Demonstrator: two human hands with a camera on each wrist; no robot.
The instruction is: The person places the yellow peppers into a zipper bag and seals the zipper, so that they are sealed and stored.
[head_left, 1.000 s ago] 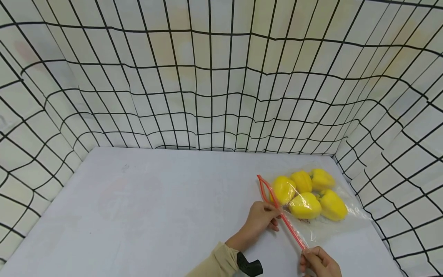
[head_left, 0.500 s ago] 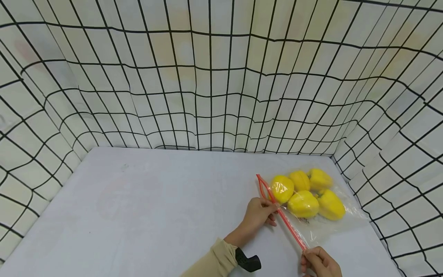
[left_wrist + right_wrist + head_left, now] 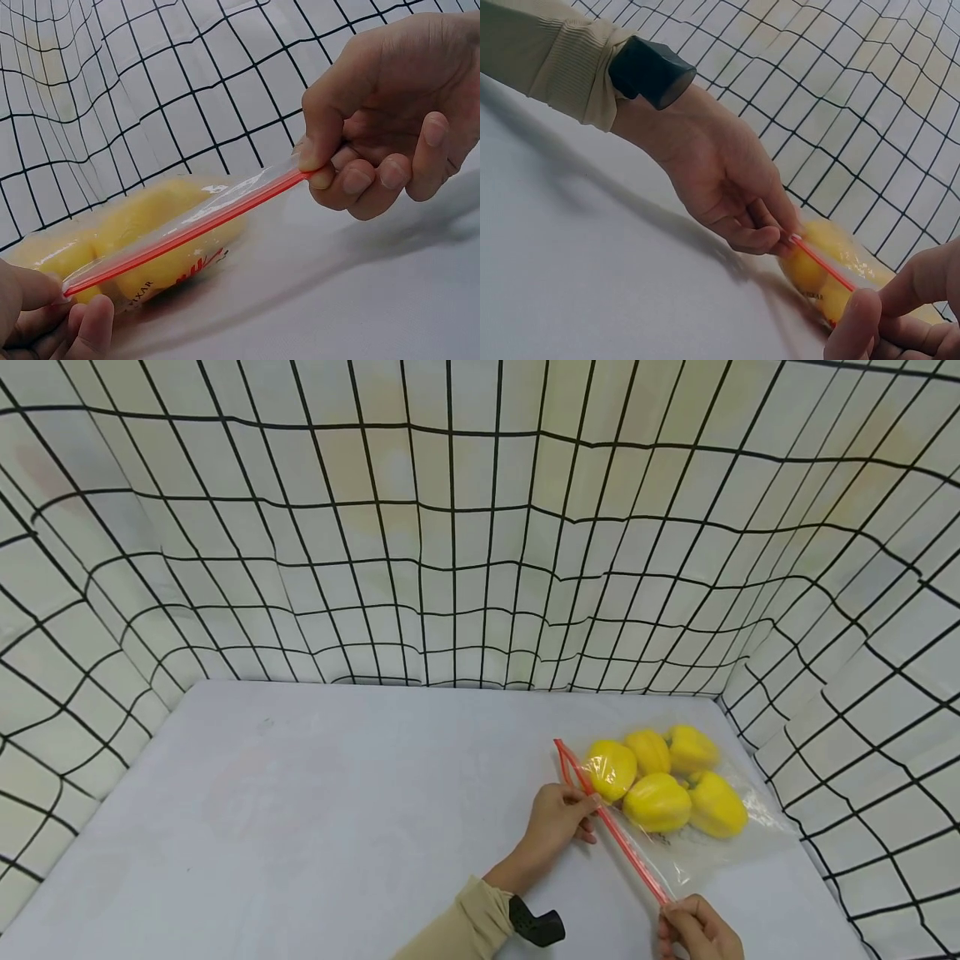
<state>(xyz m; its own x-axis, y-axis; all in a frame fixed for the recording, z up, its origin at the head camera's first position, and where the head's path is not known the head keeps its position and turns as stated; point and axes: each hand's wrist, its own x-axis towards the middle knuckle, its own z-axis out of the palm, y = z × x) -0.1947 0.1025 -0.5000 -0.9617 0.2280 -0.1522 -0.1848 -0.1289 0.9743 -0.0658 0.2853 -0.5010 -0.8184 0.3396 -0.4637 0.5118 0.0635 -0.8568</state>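
Observation:
A clear zip bag [image 3: 701, 853] with several yellow peppers [image 3: 658, 802] lies at the right of the white table [image 3: 337, 810]. Its red zip strip [image 3: 617, 833] runs diagonally along the bag's left side. My left hand [image 3: 587, 806] pinches the strip near its middle, beside the nearest pepper. My right hand [image 3: 672, 910] pinches the strip's near end at the frame's bottom edge. In the left wrist view, the left hand [image 3: 52, 300] and right hand [image 3: 313, 161] hold the strip [image 3: 187, 234] taut. The right wrist view shows the left hand [image 3: 780, 240] and right hand [image 3: 862, 309].
White walls with a black grid [image 3: 480, 543] enclose the table at the back and both sides; the right wall [image 3: 862, 718] stands close behind the bag. A beige sleeve [image 3: 457, 931] and a black wrist device [image 3: 534, 925] cover my left forearm.
My left hand has slid slightly along the zip strip toward its far end, and the open loop there looks narrower. My right hand has dropped a little lower in the frame.

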